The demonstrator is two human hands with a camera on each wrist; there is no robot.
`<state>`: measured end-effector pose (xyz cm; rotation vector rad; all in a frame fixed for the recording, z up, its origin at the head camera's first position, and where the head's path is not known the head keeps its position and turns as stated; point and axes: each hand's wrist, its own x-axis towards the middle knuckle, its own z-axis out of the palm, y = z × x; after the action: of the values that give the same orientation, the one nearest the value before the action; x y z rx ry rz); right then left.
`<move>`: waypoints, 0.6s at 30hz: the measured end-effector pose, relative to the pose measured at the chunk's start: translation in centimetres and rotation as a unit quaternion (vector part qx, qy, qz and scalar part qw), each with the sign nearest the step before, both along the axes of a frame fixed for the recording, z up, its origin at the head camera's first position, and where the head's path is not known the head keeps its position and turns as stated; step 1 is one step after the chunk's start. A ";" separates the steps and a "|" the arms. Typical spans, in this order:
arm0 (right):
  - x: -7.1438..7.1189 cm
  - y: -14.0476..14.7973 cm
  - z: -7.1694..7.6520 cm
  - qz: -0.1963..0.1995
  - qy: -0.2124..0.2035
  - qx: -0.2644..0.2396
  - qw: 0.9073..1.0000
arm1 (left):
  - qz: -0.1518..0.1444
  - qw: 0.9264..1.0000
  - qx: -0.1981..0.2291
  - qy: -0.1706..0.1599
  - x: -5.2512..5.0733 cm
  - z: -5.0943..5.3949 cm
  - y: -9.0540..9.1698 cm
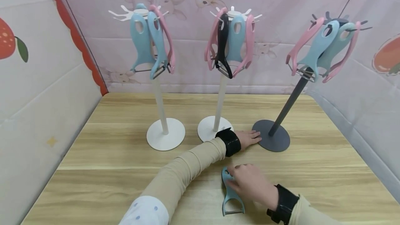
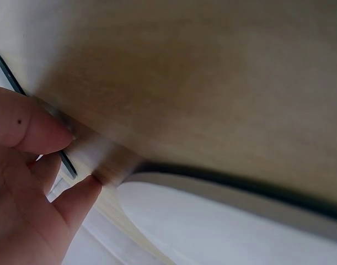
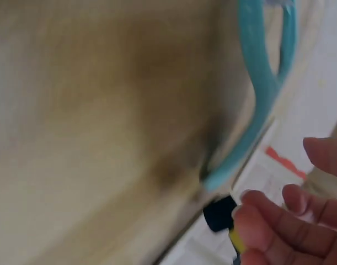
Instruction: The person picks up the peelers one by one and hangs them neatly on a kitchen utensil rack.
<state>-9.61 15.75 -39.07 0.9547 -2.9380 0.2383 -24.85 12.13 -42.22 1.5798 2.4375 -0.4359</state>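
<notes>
My left hand (image 1: 248, 139) lies palm down on the table, its fingertips at the left edge of the dark grey stand's round base (image 1: 276, 141). In the left wrist view, the thumb (image 2: 30, 124) and fingers are by that thin dark rim. A light blue peeler (image 1: 230, 193) lies on the table, blade end toward me. Over its handle hovers my right hand (image 1: 253, 186), fingers loosely bent. The right wrist view shows the peeler (image 3: 258, 94) apart from those fingers (image 3: 267, 221). Pink and blue peelers (image 1: 318, 49) hang from the tilted grey stand's hooks.
Two white stands stand to the left: one (image 1: 158, 100) carries blue and pink peelers (image 1: 141, 41), the other (image 1: 220, 96) pink, blue and black peelers (image 1: 222, 41). The second stand's base is close behind my left wrist. Printed cloth (image 1: 193, 58) lines the wooden table's (image 1: 103, 162) back and sides.
</notes>
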 end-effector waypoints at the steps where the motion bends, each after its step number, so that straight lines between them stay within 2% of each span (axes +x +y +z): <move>1: 0.1 -0.2 -0.2 0.000 -0.006 0.007 1.000 | 0.000 1.000 0.000 0.000 0.0 0.0 0.0; 7: 0.7 -1.3 -1.5 0.001 0.022 0.059 0.998 | 0.002 1.000 0.000 -0.005 -0.1 0.2 0.2; 11: 0.9 -1.7 -2.0 -0.002 0.029 0.071 0.997 | 0.006 1.000 0.002 -0.008 0.0 0.1 0.2; 18: 0.9 -1.5 -1.9 -0.014 -0.006 0.067 0.998 | 0.010 1.000 0.001 -0.009 -0.3 -0.4 0.3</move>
<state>-8.70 14.22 -41.00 0.9289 -3.0085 0.0472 -25.16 12.44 -42.62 1.5515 2.4405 -0.4140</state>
